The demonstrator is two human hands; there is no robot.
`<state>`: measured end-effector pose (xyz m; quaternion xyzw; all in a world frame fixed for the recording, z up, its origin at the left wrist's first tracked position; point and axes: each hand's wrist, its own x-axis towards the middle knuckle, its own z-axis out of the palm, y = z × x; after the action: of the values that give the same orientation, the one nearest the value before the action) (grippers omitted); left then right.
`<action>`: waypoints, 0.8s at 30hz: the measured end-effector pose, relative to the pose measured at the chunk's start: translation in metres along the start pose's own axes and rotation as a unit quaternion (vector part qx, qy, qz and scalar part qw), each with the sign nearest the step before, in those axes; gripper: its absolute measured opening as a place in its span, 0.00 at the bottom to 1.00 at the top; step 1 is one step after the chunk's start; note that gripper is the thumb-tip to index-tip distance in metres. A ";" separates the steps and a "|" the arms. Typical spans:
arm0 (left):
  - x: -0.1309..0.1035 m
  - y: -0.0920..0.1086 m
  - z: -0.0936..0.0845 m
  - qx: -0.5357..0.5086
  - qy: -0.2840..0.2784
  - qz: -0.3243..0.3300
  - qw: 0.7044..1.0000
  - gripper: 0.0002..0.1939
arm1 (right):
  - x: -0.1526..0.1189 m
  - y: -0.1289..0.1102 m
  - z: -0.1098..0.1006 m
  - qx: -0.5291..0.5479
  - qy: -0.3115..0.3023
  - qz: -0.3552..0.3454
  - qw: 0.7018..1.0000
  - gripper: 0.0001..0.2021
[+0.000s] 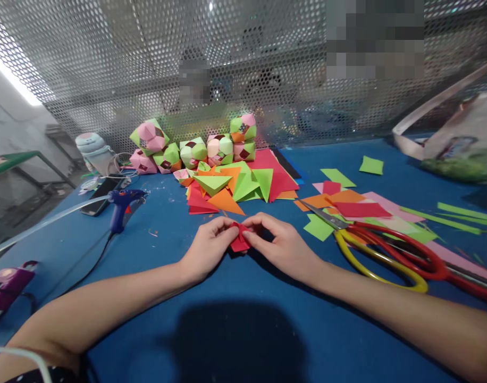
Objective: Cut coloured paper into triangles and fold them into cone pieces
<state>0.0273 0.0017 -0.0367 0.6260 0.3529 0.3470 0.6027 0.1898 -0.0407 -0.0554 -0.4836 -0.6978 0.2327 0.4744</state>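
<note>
Between both hands, near the middle of the blue table, is a small folded piece of red paper (240, 243). My left hand (209, 244) pinches its left side, with the thumb on top. On the right side, my right hand (281, 244) grips it with thumb and fingers. The fingertips nearly meet over the paper and cover part of it. Just beyond the hands lies a pile of folded green paper (245, 183), orange paper (226, 202) and red paper (198, 199).
Folded paper balls (193, 153) stand along a perforated metal screen (159, 64). A blue glue gun (122, 207) and phone (102, 196) lie left. Scissors (381, 255) and paper scraps (361, 209) lie right, near a bag (462, 141). A power strip (8, 290) sits at the left edge.
</note>
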 end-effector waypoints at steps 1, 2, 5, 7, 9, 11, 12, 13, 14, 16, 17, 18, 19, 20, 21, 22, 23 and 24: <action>0.000 0.000 0.000 -0.001 0.008 0.003 1.000 0.06 | 0.000 0.000 0.000 -0.003 0.001 0.001 1.000 0.03; 0.000 0.001 -0.001 -0.003 0.013 0.004 1.000 0.06 | 0.000 0.000 0.000 -0.005 0.003 0.001 1.000 0.03; -0.002 0.001 -0.001 0.013 0.010 0.006 1.000 0.07 | 0.001 0.000 0.001 -0.008 0.003 0.003 1.000 0.03; -0.002 0.002 -0.001 0.047 0.012 0.016 0.999 0.08 | 0.002 0.001 0.002 -0.007 0.001 0.007 1.000 0.03; -0.003 0.002 -0.001 0.077 0.012 0.029 0.997 0.09 | 0.003 0.001 0.002 -0.005 -0.001 0.010 1.000 0.03; -0.003 0.003 -0.002 0.102 0.005 0.038 0.994 0.10 | 0.003 0.001 0.002 -0.005 -0.001 0.012 1.000 0.02; -0.003 0.003 -0.002 0.113 0.001 0.040 0.993 0.10 | 0.002 0.002 0.002 -0.006 -0.001 0.012 1.000 0.02; -0.003 0.003 -0.002 0.123 -0.002 0.042 0.991 0.11 | 0.002 0.002 0.002 -0.007 0.000 0.011 1.000 0.02; -0.003 0.002 -0.002 0.132 -0.004 0.043 0.990 0.11 | 0.002 0.002 0.002 -0.008 0.001 0.011 1.000 0.02; -0.003 0.002 -0.002 0.142 -0.006 0.045 0.989 0.12 | 0.002 0.003 0.002 -0.008 0.001 0.012 1.000 0.02; -0.003 0.002 -0.003 0.145 -0.005 0.046 0.988 0.12 | 0.002 0.003 0.002 -0.008 0.001 0.012 1.000 0.02; -0.003 0.002 -0.003 0.147 -0.005 0.048 0.988 0.13 | 0.002 0.003 0.002 -0.007 0.000 0.013 1.000 0.02; -0.003 0.002 -0.003 0.150 -0.005 0.050 0.987 0.13 | 0.002 0.004 0.002 -0.006 0.000 0.013 1.000 0.02; -0.003 0.002 -0.003 0.152 -0.006 0.051 0.987 0.13 | 0.002 0.004 0.002 -0.006 -0.001 0.014 1.000 0.02; -0.003 0.002 -0.003 0.154 -0.007 0.052 0.987 0.13 | 0.002 0.004 0.002 -0.006 -0.001 0.014 1.000 0.02; -0.003 0.001 -0.003 0.157 -0.008 0.053 0.986 0.13 | 0.002 0.005 0.002 -0.007 -0.001 0.015 1.000 0.02; -0.002 0.001 -0.003 0.159 -0.010 0.054 0.986 0.13 | 0.002 0.005 0.002 -0.008 -0.002 0.016 1.000 0.03; -0.002 0.001 -0.003 0.161 -0.012 0.055 0.985 0.13 | 0.003 0.005 0.002 -0.009 -0.002 0.016 1.000 0.03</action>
<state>0.0236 0.0013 -0.0355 0.7370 0.3624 0.3107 0.4785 0.1902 -0.0360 -0.0590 -0.4988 -0.6925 0.2351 0.4653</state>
